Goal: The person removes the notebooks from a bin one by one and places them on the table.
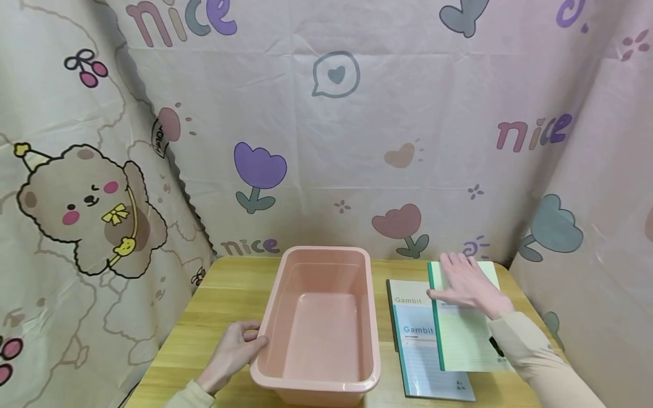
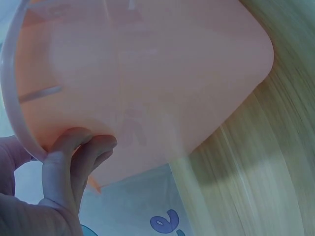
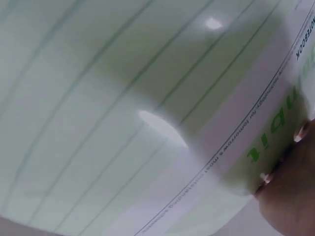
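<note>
A pink plastic bin (image 1: 326,317) stands in the middle of the wooden table. My left hand (image 1: 233,350) grips its left rim, the thumb on top and the fingers against the outer wall, as the left wrist view shows. At the right, my right hand (image 1: 471,285) lies over the upper part of a light green notebook (image 1: 461,340), fingers spread towards its top edge and thumb across the dark green spine. The fingertips show only dimly beside the ruled cover (image 3: 147,98) in the right wrist view. Partly beneath this notebook is a blue-and-white Gambit notebook (image 1: 428,362).
Another notebook (image 1: 408,289), dark-spined and also marked Gambit, lies under the blue-and-white one. A printed curtain (image 1: 326,141) hangs behind the wooden table (image 1: 204,317) and along both sides. The bin stands left of the notebooks.
</note>
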Demonstrator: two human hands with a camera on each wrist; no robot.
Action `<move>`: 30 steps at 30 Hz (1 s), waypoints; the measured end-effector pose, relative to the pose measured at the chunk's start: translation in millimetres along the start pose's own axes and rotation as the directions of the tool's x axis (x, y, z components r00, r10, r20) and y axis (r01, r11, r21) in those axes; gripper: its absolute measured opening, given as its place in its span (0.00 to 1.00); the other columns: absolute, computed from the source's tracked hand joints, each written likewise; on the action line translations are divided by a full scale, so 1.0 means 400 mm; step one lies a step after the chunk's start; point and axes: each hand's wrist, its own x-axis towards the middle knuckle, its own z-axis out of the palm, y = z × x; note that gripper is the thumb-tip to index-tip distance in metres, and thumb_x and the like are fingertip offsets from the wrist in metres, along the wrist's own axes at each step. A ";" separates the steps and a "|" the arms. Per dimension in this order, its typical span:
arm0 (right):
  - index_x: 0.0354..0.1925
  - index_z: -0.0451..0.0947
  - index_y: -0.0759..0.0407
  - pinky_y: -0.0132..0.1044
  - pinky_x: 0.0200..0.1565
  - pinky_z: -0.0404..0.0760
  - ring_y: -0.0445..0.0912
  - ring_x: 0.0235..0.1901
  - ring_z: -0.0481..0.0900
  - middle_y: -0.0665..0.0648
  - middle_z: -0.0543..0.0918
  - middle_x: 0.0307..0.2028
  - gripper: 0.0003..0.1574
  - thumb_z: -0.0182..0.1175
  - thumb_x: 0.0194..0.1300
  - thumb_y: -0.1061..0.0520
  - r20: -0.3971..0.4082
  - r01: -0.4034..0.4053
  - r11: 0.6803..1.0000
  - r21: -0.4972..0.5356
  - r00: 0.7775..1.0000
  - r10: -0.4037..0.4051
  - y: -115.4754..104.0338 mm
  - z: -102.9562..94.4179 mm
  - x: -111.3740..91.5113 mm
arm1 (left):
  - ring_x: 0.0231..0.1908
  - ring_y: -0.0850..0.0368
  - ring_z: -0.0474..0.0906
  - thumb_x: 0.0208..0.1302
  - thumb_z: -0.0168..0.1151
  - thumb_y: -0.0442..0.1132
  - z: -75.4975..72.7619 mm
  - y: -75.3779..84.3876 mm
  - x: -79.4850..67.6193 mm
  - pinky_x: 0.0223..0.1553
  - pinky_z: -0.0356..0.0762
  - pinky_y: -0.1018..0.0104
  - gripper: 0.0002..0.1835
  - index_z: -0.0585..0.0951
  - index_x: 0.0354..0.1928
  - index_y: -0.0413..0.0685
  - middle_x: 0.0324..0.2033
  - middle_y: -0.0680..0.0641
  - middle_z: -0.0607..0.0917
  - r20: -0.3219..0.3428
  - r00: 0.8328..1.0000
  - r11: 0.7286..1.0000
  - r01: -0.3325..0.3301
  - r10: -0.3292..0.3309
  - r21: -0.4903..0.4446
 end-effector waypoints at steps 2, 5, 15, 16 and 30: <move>0.47 0.67 0.64 0.59 0.48 0.73 0.59 0.43 0.74 0.63 0.76 0.40 0.45 0.69 0.49 0.32 0.008 -0.019 1.000 0.002 1.000 0.019 0.029 0.031 -0.022 | 0.39 0.41 0.89 0.60 0.60 0.28 0.000 0.000 0.000 0.40 0.91 0.55 0.28 0.69 0.59 0.15 0.46 0.23 0.85 0.003 1.000 1.000 0.003 -0.003 0.001; 0.48 0.68 0.63 0.60 0.49 0.74 0.60 0.45 0.74 0.64 0.77 0.41 0.45 0.70 0.50 0.31 0.032 -0.046 0.999 0.001 0.998 0.046 0.071 0.081 -0.056 | 0.38 0.42 0.89 0.60 0.60 0.29 0.000 -0.001 0.001 0.38 0.91 0.56 0.28 0.69 0.59 0.15 0.46 0.24 0.85 0.013 1.000 1.000 0.008 -0.008 -0.001; 0.55 0.69 0.69 0.70 0.59 0.69 0.69 0.55 0.73 0.73 0.77 0.52 0.50 0.72 0.49 0.35 0.102 -0.104 0.995 0.006 0.989 0.102 0.172 0.187 -0.138 | 0.39 0.42 0.89 0.61 0.59 0.29 -0.005 -0.001 0.002 0.36 0.90 0.57 0.28 0.68 0.59 0.15 0.47 0.23 0.84 0.037 0.999 1.000 0.003 -0.003 0.004; 0.56 0.69 0.70 0.71 0.61 0.68 0.70 0.56 0.72 0.73 0.77 0.54 0.51 0.72 0.49 0.35 0.115 -0.111 0.994 0.010 0.987 0.109 0.177 0.193 -0.142 | 0.39 0.42 0.89 0.61 0.59 0.29 -0.006 -0.001 0.002 0.36 0.90 0.58 0.28 0.68 0.59 0.15 0.47 0.23 0.84 0.035 0.999 1.000 0.002 -0.002 0.006; 0.57 0.72 0.65 0.68 0.57 0.72 0.62 0.49 0.73 0.67 0.76 0.49 0.50 0.72 0.49 0.33 0.184 -0.136 0.989 0.051 0.975 0.125 0.211 0.244 -0.143 | 0.39 0.41 0.88 0.61 0.59 0.29 -0.013 -0.006 0.004 0.36 0.90 0.58 0.28 0.68 0.59 0.14 0.46 0.23 0.85 0.068 0.998 1.000 -0.016 0.017 -0.015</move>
